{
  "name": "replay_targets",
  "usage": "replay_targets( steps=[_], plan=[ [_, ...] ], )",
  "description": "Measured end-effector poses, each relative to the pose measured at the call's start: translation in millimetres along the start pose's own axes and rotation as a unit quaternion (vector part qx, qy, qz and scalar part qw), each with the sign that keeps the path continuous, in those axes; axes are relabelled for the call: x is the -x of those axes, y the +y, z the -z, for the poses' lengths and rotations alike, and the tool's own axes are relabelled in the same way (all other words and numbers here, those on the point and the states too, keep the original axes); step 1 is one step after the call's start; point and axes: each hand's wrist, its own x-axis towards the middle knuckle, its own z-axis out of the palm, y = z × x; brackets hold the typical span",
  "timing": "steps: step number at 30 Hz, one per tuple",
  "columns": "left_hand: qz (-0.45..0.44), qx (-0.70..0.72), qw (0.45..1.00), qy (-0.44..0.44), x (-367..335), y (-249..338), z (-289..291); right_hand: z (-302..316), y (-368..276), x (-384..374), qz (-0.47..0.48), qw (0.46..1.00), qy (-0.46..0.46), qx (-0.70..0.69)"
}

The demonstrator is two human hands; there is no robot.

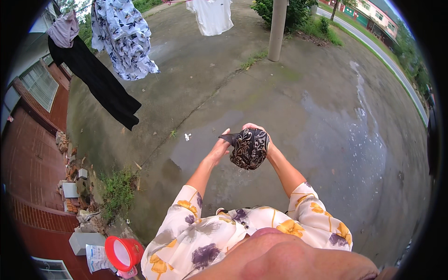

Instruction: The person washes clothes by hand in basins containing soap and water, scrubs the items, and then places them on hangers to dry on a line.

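Out in front of my body, both arms reach forward with a bunched black cloth [250, 148] between the hands. Tan and brown scroll patterns cover it, and a plain dark edge sticks out at its left. My left hand [218, 149] pinches that dark edge, thumb and fingers on either side. Around the far and right side of the bundle curls my right hand [270, 145]; its fingers show over the top, while its palm is hidden behind the fabric. What kind of garment or cloth this is, I cannot tell.
Black trousers [95, 77], a blue-flowered white garment [123, 39] and a white shirt [212, 17] hang ahead. A post [277, 32] rises from the wet concrete [317, 154]. Lower left are a red bucket [112, 249], a white bag [97, 258] and rubble [83, 186].
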Motion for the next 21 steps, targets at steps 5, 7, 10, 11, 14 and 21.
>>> replay_targets(
  steps=[5,7,10,11,14,21],
  plan=[
    [0.066,0.173,0.966,-0.180,-42.9,5.3,-2.8,23.6,-17.2,-28.0,0.052,0.992,0.001,-0.117],
    [0.071,0.227,0.952,-0.193,-46.8,13.5,3.9,14.9,-21.8,-40.7,0.063,0.986,0.011,-0.155],
    [-0.018,0.248,0.949,-0.195,-55.4,26.3,20.2,6.3,-20.9,-62.7,0.074,0.977,0.063,-0.189],
    [-0.051,0.236,0.956,-0.164,-64.8,29.6,29.4,8.0,-19.9,-68.8,0.098,0.974,0.006,-0.203],
    [-0.125,0.222,0.967,-0.003,-84.2,61.2,69.2,19.6,-25.1,-99.2,0.113,0.985,-0.083,-0.098],
    [-0.394,0.133,0.892,0.175,-107.3,185.2,145.3,-23.6,-18.8,-130.8,0.183,0.786,-0.025,0.590]
  ],
)
